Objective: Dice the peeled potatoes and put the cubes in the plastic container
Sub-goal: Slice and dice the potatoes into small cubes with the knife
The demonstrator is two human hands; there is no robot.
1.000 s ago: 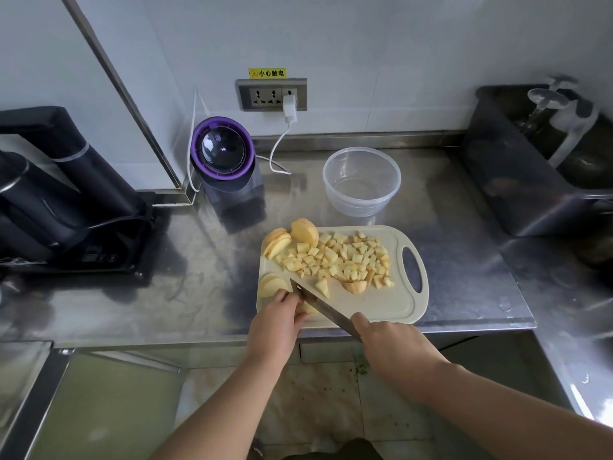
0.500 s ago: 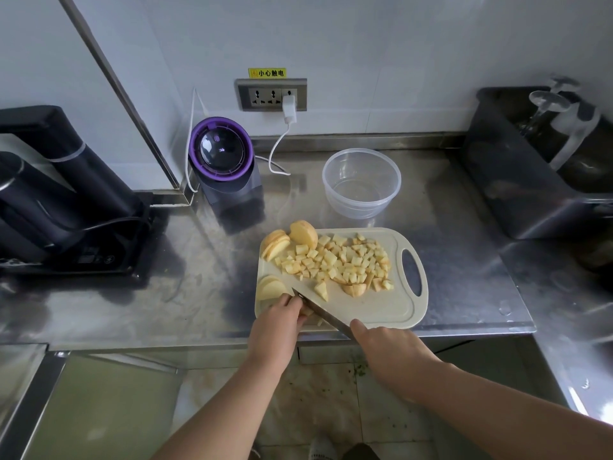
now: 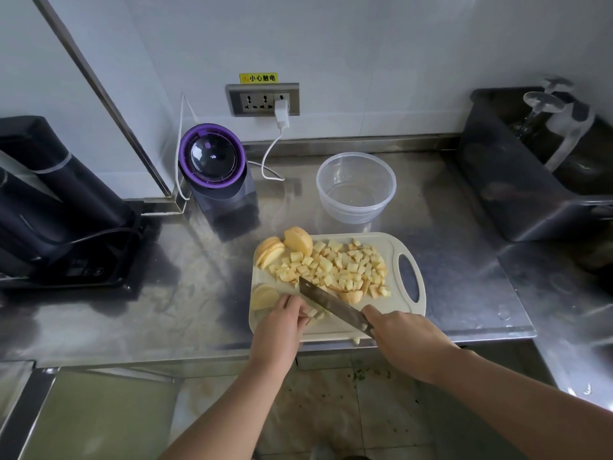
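Stainless counter is topped by a pale cutting board, where pale-yellow potato cubes are heaped. The knife, clasped by the right hand, is pointed diagonally far-left. Small potato pieces are pinned under the left hand, its fingers curled.

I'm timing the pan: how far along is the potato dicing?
Done: a large pile of cubes sits on the cutting board. In hand: the right hand holds the knife across the strips that the left hand steadies. Left: the fanned slices and a chunk at the board's far left corner, more slices by the left hand, and moving everything, as the plastic container is empty.
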